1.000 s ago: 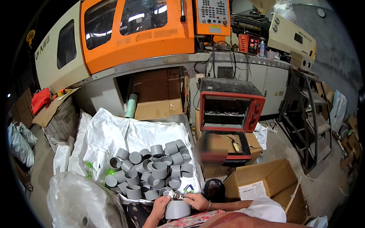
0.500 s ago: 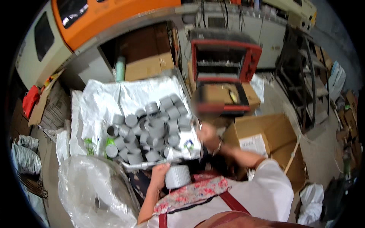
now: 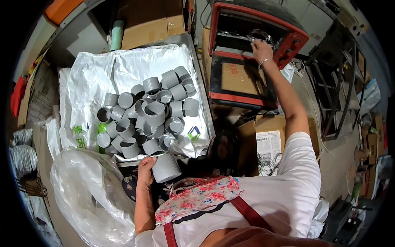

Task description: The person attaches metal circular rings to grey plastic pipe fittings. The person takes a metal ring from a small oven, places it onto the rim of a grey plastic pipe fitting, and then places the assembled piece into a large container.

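Printing shows in several places around you. The white plastic sheeting (image 3: pixel 92 82) carries green characters at its lower left and a blue-and-green emblem (image 3: pixel 194 133) at its lower right. On the cardboard panel (image 3: pixel 240 80) lying over the lowered oven door (image 3: pixel 242 99), there are a few red characters. A newspaper sheet (image 3: pixel 267 142) inside the open carton (image 3: pixel 247 142) bears a dark headline above columns of text too small to read. At the far right, a stacked box (image 3: pixel 372 147) has dark lettering turned sideways.

Your left forearm rises from the lower edge, and your left hand (image 3: pixel 145 171) sits low in front of you, its grip closed on the near left side of a pale grey ribbed cap (image 3: pixel 166 168). That cap is tilted, just in front of the floral apron (image 3: pixel 201 201) and apart from the heap of grey fittings (image 3: pixel 154 114) on the sheeting.

Your right arm stretches far forward, a bangle (image 3: pixel 262 63) at the wrist. Your right hand (image 3: pixel 262 51) is at the mouth of the red-and-black oven (image 3: pixel 293 44), fingers up against a shiny ring (image 3: pixel 263 35); you cannot tell from this view whether the grip grasps it or has released it. Loose wire coils (image 3: pixel 267 165) lie in the carton, below the newspaper.
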`<state>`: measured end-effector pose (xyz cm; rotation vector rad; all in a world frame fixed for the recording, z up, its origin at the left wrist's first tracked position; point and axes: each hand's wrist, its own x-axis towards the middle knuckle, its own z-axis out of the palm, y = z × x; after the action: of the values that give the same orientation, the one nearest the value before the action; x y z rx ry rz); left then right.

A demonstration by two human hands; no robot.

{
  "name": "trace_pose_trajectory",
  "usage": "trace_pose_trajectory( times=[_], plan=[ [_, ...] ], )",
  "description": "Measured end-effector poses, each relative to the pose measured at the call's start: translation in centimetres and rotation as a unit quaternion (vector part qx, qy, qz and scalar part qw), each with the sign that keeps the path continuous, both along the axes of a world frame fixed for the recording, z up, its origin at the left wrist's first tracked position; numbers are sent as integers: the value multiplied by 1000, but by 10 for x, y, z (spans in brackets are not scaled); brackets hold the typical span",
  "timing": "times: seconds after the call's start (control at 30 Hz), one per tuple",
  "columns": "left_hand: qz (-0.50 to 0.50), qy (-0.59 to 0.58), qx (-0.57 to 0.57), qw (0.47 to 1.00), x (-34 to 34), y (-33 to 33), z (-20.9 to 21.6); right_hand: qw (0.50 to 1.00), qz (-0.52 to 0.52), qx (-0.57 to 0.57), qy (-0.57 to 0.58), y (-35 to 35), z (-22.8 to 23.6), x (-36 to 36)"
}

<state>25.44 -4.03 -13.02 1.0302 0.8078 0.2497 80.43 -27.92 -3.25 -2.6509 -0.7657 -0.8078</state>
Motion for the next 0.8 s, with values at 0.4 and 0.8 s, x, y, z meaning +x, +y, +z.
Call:
trace_pose_trajectory(
  times=[0.4, 0.8],
  plan=[
    [36, 18, -26, 999, 47, 12, -18, 978, 112, -106, 141, 101, 0, 107],
    [2, 33, -10, 999, 56, 13, -25, 937, 130, 164, 279, 94, 3, 119]
  ],
)
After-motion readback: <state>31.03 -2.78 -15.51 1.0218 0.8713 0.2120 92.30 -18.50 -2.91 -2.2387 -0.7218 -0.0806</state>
